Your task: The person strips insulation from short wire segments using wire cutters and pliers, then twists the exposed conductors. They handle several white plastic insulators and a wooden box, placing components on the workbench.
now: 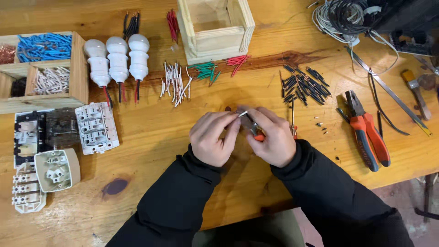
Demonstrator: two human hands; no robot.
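Head view: left hand is pinching one short white wire piece at table centre; right hand is gripping an orange-handled tool. Three white bulb holders sitting at 10 o'clock, one pair of orange pliers at 3 o'clock.

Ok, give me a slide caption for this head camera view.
Left hand and right hand work a short white wire over a wooden bench beside orange-handled pliers.
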